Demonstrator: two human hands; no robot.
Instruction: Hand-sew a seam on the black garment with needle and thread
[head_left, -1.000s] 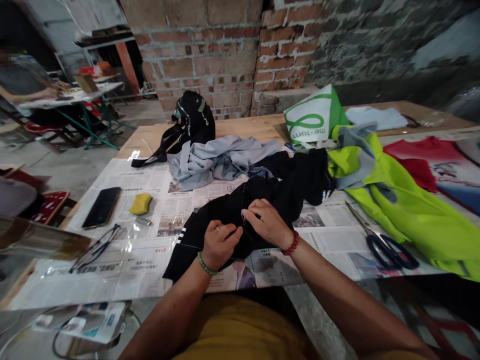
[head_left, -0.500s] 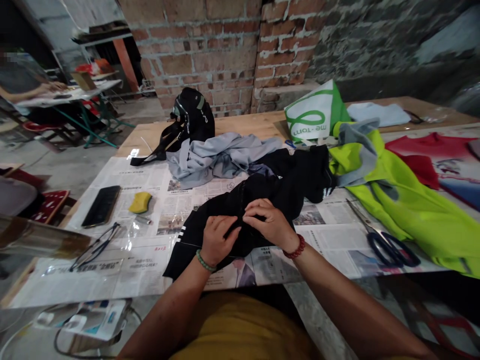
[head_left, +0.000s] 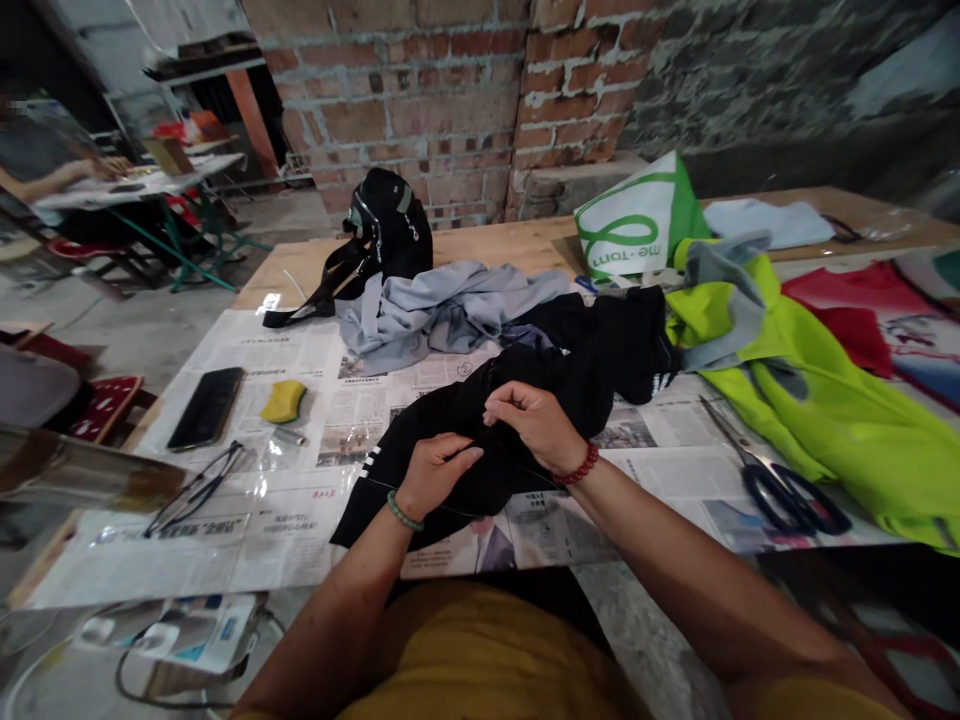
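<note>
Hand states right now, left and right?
Left hand: closed, apparently pinching the black garment.
Right hand: closed in a pinch over the black garment; anything held is too small to tell.

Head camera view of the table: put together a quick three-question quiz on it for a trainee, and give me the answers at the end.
1. Multiple choice: which wrist wears the red bracelet? A, left only; B, right only; C, both.

2. True or false: as seen in this view, the phone lies to the left of the yellow sponge.

3. Fill in the colour: the left hand and the right hand are both over a ____ garment.

Key: 1, B; 2, true; 3, black.
</note>
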